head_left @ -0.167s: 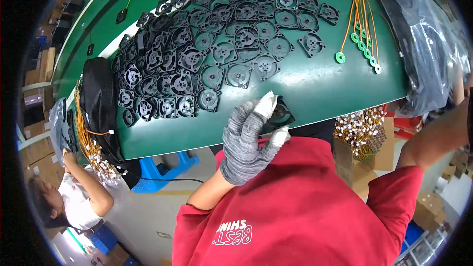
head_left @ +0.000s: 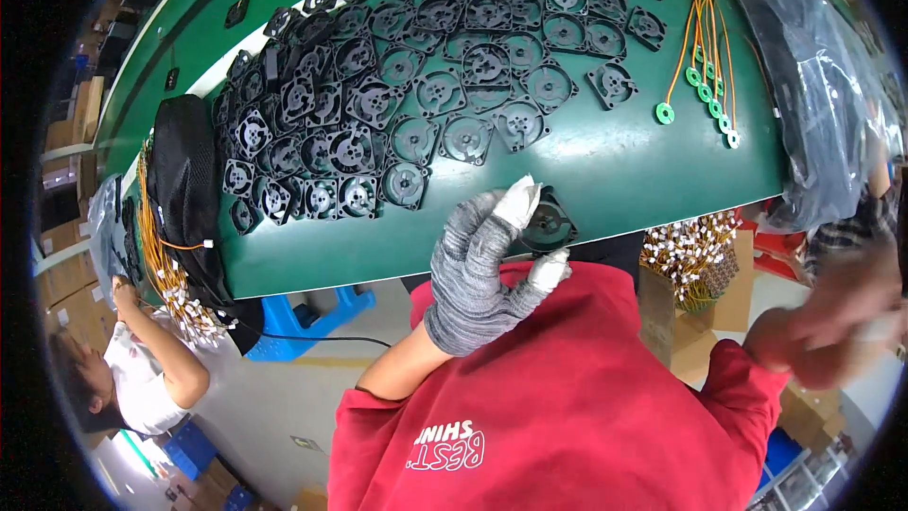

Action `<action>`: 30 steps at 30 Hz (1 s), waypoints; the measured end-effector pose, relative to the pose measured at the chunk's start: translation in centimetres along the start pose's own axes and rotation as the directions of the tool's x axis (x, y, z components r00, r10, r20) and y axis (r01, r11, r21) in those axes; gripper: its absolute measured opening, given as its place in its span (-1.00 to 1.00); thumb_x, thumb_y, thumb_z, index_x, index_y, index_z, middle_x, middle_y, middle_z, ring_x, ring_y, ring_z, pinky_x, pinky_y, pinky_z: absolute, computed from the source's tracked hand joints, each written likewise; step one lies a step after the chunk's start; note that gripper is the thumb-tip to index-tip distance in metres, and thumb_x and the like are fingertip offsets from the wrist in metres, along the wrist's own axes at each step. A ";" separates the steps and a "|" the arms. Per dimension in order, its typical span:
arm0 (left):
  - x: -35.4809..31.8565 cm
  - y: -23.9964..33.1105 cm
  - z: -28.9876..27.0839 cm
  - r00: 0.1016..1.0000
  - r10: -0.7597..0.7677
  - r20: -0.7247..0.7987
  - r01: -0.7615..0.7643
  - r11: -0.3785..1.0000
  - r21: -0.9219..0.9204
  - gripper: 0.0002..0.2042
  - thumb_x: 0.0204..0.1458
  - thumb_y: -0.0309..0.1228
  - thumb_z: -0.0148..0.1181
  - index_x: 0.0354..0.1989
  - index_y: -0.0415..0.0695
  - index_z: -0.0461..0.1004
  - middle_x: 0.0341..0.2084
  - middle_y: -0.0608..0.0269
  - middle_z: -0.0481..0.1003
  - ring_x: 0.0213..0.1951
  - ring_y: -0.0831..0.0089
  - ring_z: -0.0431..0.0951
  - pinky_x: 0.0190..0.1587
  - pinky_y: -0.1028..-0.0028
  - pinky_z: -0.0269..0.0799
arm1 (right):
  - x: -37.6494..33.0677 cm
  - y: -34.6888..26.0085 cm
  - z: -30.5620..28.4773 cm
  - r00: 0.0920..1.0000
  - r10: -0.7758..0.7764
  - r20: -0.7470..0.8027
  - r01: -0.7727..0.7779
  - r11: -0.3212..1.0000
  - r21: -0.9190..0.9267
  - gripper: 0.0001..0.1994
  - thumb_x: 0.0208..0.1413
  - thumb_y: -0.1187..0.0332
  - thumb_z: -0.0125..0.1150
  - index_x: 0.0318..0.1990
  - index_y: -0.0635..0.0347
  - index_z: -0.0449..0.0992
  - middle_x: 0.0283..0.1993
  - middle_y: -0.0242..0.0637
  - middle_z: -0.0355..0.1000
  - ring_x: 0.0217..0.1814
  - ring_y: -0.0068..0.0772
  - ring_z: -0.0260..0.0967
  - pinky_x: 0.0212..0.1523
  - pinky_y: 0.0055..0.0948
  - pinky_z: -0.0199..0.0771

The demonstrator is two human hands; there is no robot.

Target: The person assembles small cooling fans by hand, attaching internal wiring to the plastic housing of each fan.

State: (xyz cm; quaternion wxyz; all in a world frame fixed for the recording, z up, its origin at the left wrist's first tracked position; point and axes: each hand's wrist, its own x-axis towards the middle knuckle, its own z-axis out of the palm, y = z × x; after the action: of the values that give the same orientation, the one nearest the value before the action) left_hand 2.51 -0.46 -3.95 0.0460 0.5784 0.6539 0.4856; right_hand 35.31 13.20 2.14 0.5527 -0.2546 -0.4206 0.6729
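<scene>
Left hand [head_left: 482, 270] wears a grey knit cloth glove, rough weave, with white tape-like wraps on two fingertips. It holds a black fan frame [head_left: 550, 222], matt moulded plastic. Green table [head_left: 605, 166] under it looks smooth, slight sheen. Beyond the fan frame, a spread of black fan frames [head_left: 407, 85], same matt plastic. Right of that spread, orange wires [head_left: 705, 47] with glossy green rings. Far right, clear plastic bag [head_left: 813, 85], shiny and crinkled. Left of the spread, black mesh cloth [head_left: 184, 189]. Red sleeve [head_left: 567, 397], soft matt fabric. Right hand [head_left: 832, 322] blurred
</scene>
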 end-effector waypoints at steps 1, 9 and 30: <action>-0.4 0.2 -0.9 0.996 -0.085 0.008 0.085 0.991 -0.107 -0.42 -0.29 -0.37 0.32 0.00 -0.23 0.30 -0.15 0.09 0.41 -0.22 0.21 0.42 -0.19 0.35 0.36 | -0.6 -0.5 -1.8 0.995 0.097 0.006 -0.097 0.992 0.076 -0.79 0.06 0.32 -0.02 -0.24 0.29 0.33 -0.34 -0.17 0.41 -0.47 -0.55 0.34 -0.45 -0.56 0.35; -1.7 0.1 0.5 0.873 -0.388 0.295 0.485 0.627 -0.610 -0.26 -0.31 -0.38 0.36 0.13 -0.20 0.14 0.00 0.08 0.28 -0.03 0.35 0.36 -0.01 0.41 0.28 | -2.8 13.5 10.1 0.774 0.587 0.239 -0.514 0.802 -0.306 -0.87 -0.02 0.59 0.09 -0.28 0.31 0.34 -0.29 -0.35 0.31 -0.25 -0.64 0.28 -0.20 -0.63 0.30; -0.1 0.2 0.0 0.704 -0.233 0.670 0.623 0.655 -0.427 -0.37 -0.25 -0.35 0.31 0.10 -0.08 0.24 -0.14 0.22 0.35 -0.12 0.40 0.35 -0.06 0.46 0.27 | 0.3 13.3 9.3 0.627 0.501 0.597 -0.070 0.799 -0.597 -0.87 -0.07 0.48 0.17 -0.42 0.33 0.36 -0.45 -0.30 0.32 -0.42 -0.50 0.28 -0.40 -0.56 0.27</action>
State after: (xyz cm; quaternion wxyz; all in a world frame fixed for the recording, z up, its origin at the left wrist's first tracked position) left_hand 2.67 -0.56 -3.83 0.5444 0.4626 0.5319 0.4546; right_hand 20.68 10.40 -4.25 0.1273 -0.1697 -0.7219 0.6586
